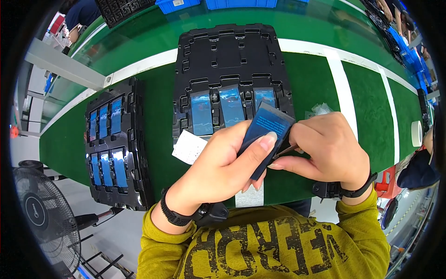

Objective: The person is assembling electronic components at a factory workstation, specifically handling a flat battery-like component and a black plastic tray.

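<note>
My left hand (227,156) is closed round a flat dark panel with blue film (271,122), its thumb pressed on the face. The panel tilts, its upper end leaning right. Against its right edge, my right hand (331,145) is closed in a pinch on a thin brownish sliver (289,150); its kind is hard to tell. Beyond both hands lies a black moulded tray (226,55). Its near row holds similar blue-filmed panels (201,114), one partly covered by the held panel. A speckled white sheet (189,147) rests beside my left hand.
Left on the green work surface (158,109), stacked black trays (145,186) carry several blue-filmed panels. Crumpled clear film (320,109) sits behind my right hand. A tape roll (416,134) stands far right. A metal post (67,65) and fan (42,216) flank the left; blue bins (241,3) stand beyond.
</note>
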`<action>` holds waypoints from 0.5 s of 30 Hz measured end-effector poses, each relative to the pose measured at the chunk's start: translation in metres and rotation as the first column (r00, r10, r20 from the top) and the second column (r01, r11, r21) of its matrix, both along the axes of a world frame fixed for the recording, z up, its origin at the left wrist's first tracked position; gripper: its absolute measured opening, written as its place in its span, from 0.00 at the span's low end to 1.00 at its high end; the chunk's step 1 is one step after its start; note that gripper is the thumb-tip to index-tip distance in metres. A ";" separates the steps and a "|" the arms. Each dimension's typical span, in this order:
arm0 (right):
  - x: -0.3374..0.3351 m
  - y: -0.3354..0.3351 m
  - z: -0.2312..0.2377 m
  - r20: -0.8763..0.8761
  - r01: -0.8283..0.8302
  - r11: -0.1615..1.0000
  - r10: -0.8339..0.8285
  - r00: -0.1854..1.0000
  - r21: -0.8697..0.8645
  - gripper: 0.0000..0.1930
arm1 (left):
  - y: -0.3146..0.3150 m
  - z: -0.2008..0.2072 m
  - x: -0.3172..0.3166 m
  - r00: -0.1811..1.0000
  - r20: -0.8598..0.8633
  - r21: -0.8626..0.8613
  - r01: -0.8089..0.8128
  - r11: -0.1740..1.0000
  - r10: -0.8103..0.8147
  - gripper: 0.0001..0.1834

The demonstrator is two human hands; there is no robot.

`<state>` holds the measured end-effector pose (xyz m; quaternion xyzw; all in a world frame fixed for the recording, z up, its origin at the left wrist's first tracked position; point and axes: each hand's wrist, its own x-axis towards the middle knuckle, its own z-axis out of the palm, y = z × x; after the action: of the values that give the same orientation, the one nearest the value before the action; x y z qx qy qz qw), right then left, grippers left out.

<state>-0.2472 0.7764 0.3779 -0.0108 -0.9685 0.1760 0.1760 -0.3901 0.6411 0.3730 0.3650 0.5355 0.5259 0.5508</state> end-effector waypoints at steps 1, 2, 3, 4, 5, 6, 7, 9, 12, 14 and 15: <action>0.000 0.000 0.000 0.005 0.000 1.000 0.000 1.000 -0.016 0.21 | 0.000 0.000 0.000 1.000 0.003 0.002 0.000 1.000 0.000 0.10; 0.001 0.000 0.000 0.005 0.001 1.000 -0.001 1.000 -0.016 0.21 | 0.000 -0.001 0.000 1.000 0.007 0.004 0.000 1.000 0.000 0.10; 0.001 0.000 0.000 0.001 0.002 1.000 -0.002 1.000 -0.025 0.21 | 0.000 -0.001 0.000 1.000 0.007 0.005 0.001 1.000 -0.001 0.10; 0.001 0.000 -0.001 -0.004 0.004 0.999 -0.004 1.000 -0.034 0.21 | 0.000 -0.001 0.001 1.000 0.006 0.010 -0.001 1.000 0.001 0.10; 0.001 0.000 0.000 -0.004 0.005 0.999 -0.005 1.000 -0.033 0.21 | 0.000 -0.001 0.001 1.000 0.005 0.016 -0.003 1.000 0.003 0.10; 0.000 -0.001 0.000 -0.005 0.007 0.999 -0.007 1.000 -0.034 0.21 | 0.000 -0.001 0.001 1.000 0.003 0.015 -0.005 1.000 0.005 0.10; 0.000 -0.001 0.001 -0.007 0.009 0.999 -0.009 1.000 -0.035 0.20 | -0.001 -0.001 0.000 1.000 -0.003 0.013 -0.010 1.000 0.010 0.10; 0.000 -0.001 0.002 0.000 0.012 0.999 -0.012 1.000 -0.036 0.20 | -0.001 0.000 -0.001 1.000 -0.008 0.012 -0.012 1.000 0.012 0.11; 0.001 -0.001 0.004 0.019 0.022 0.999 -0.021 1.000 -0.041 0.20 | 0.000 0.001 -0.003 0.999 0.004 -0.009 0.032 0.999 -0.031 0.13; 0.001 -0.001 0.004 0.029 0.025 0.999 -0.024 0.999 -0.046 0.20 | 0.001 0.002 -0.003 0.999 0.021 -0.014 0.029 0.999 -0.028 0.13; 0.001 -0.001 0.004 0.015 0.024 0.999 -0.023 1.000 -0.039 0.20 | 0.000 0.002 -0.002 0.999 0.020 -0.014 0.028 0.999 -0.028 0.13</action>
<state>-0.2466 0.7759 0.3819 -0.0270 -0.9659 0.1927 0.1706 -0.3922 0.6412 0.3745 0.3631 0.5286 0.5179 0.5662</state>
